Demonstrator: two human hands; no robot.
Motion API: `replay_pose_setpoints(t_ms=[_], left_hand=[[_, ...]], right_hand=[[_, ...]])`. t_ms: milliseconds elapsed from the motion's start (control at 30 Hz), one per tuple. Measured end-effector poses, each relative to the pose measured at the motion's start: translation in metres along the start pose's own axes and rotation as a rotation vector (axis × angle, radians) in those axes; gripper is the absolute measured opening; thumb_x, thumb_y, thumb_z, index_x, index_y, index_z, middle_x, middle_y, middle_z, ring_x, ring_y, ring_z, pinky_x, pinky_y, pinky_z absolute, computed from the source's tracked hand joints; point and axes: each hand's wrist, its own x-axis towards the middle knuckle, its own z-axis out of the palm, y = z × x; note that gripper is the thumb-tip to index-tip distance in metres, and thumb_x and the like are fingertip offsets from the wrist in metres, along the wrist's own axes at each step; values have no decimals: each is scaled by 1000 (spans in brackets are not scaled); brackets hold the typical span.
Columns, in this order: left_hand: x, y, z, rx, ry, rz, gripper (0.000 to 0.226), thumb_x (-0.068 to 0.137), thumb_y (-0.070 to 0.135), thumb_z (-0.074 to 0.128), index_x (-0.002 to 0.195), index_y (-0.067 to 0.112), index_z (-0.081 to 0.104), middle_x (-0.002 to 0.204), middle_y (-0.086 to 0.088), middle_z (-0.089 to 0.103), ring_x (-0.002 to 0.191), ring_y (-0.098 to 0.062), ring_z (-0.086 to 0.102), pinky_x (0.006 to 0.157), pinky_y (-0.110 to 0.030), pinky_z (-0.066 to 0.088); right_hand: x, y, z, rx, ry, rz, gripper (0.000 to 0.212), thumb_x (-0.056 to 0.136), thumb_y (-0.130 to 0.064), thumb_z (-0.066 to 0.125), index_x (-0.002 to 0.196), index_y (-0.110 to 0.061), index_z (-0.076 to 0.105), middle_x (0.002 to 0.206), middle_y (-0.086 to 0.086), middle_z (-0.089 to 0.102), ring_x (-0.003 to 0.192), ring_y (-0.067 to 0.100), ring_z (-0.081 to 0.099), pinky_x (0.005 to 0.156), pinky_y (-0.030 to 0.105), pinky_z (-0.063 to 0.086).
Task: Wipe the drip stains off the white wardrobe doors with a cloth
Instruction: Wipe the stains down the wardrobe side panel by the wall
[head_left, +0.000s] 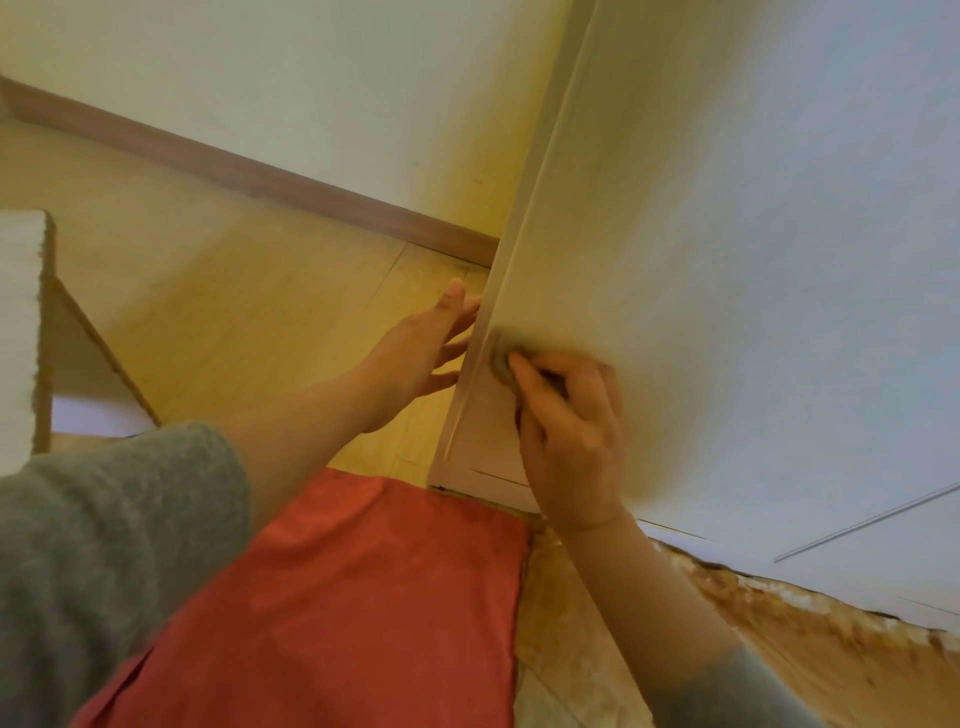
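The white wardrobe door (727, 249) fills the right half of the view, its left edge running down the middle. My right hand (571, 436) grips a small greyish cloth (501, 358) and presses it against the door near that edge, low down. The cloth is blurred and mostly hidden under my fingers. My left hand (421, 358) reaches past the door's edge with straight fingers, whose tips touch the edge or slip behind it. No drip stains are clear on the door's surface.
A yellow wooden floor (234, 291) and brown skirting board (291, 192) lie to the left below a white wall. A white block-like object (23, 332) stands at far left. My red garment (353, 597) covers the lower middle. Worn, peeling flooring (779, 618) runs along the wardrobe's base.
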Motion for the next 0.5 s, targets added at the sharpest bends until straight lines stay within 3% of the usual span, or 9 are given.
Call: replay_pose_setpoints(t_ms=[100, 200, 333, 433, 500], left_hand=[[2, -1, -1, 1, 14, -15, 57, 101, 58, 22, 145, 31, 46, 148, 11, 49, 135, -15, 47, 112, -43, 41], [3, -1, -2, 1, 30, -21, 56, 102, 57, 22, 145, 30, 46, 147, 13, 50, 133, -13, 49, 113, -44, 40], [1, -2, 0, -24, 27, -5, 50, 103, 54, 24, 140, 32, 49, 142, 15, 53, 128, -9, 51, 103, -33, 47], [0, -2, 3, -17, 26, 2, 51, 104, 53, 23, 142, 31, 48, 142, 15, 53, 119, -3, 54, 92, -23, 48], [-1, -3, 4, -9, 20, 2, 51, 104, 52, 23, 143, 30, 47, 143, 16, 53, 114, 0, 54, 93, -25, 48]], right_hand=[[3, -2, 10, -18, 12, -36, 14, 94, -9, 65, 103, -6, 76, 96, 3, 55, 83, 20, 51, 64, 27, 45], [-37, 0, 26, -24, -113, -107, 16, 93, -12, 65, 109, -13, 70, 93, -1, 53, 79, 16, 48, 53, 28, 44], [-80, 6, 42, 69, -311, -160, 47, 74, -7, 83, 110, -16, 54, 92, -2, 51, 79, 14, 46, 48, 26, 48], [-92, 10, 48, 51, -344, -225, 25, 84, -10, 66, 109, -12, 68, 94, -1, 50, 83, 15, 46, 51, 26, 50], [-100, 10, 51, 53, -359, -236, 23, 87, -13, 56, 101, -10, 75, 91, 1, 57, 83, 16, 47, 52, 27, 53]])
